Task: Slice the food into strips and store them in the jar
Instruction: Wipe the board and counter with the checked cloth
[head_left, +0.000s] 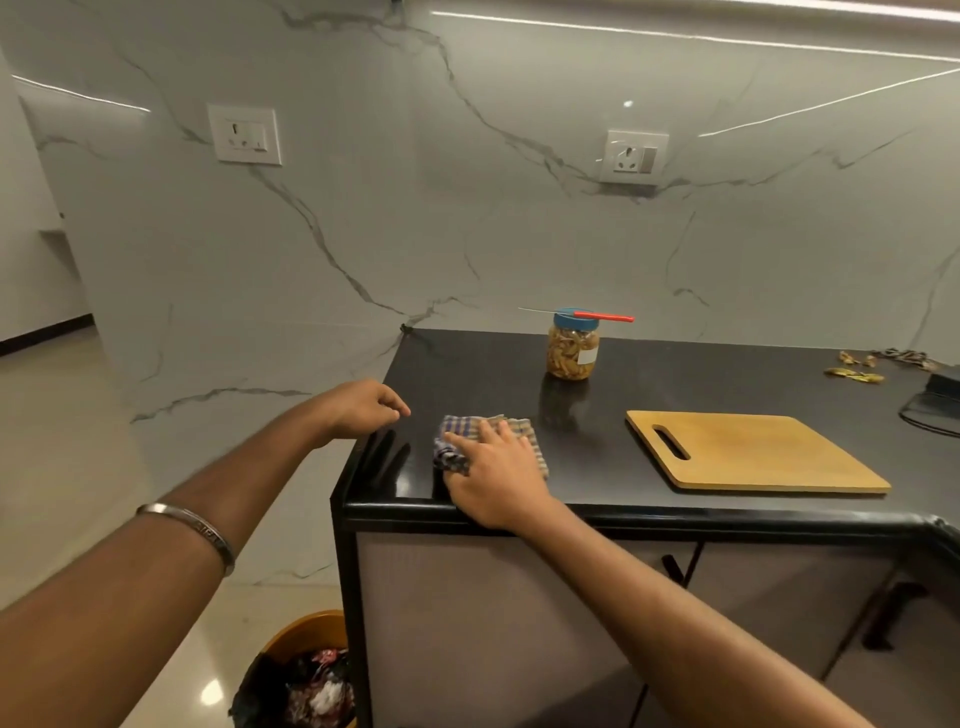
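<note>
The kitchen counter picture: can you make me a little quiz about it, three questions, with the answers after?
1. True or false: the knife lies on the cutting board.
2. What does the right hand press flat on the counter?
A) a sponge B) a checked cloth C) a plate
3. Fill in: the jar has a ____ lid.

Key
1. False. The knife rests across the jar's lid, and the board is bare.
2. B. The checked cloth lies under its straight fingers, while the left hand hovers at the counter's corner, holding nothing.
3. Blue.
</note>
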